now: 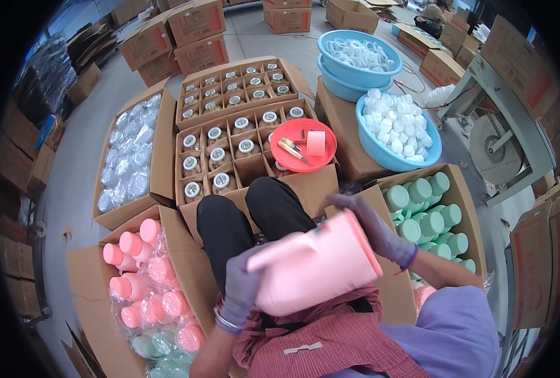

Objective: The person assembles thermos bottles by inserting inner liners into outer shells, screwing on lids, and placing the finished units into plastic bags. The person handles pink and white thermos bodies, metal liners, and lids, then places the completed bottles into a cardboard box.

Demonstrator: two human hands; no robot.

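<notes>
As the head view looks down, jug: pink, blurred, tilted on its side (314, 268) above the lap, between the two hands, its darker rim toward the right.
Left hand: gloved (241, 286), at the jug's left end, fingers curled round it with little gap, part of them hidden.
Right hand: gloved (381, 230), beside the jug's rim end, fingers stretched and blurred; how firmly they press, I cannot tell.
Knees: dark trousers (226, 223), against the front carton (273, 192) of lidded jars (222, 181) in dividers.
Red tray (290, 130): on that carton, carrying a pink tape roll (316, 143) and a knife (289, 148).
Left side: a carton of clear-wrapped bottles (128, 154); nearer, pink bottles (161, 269), some bagged, above green ones.
Right side: green bottles (431, 223) in a carton; beyond, a blue basin (372, 140) of white caps (396, 123) and another basin (334, 65) of clear rings (358, 55).
</notes>
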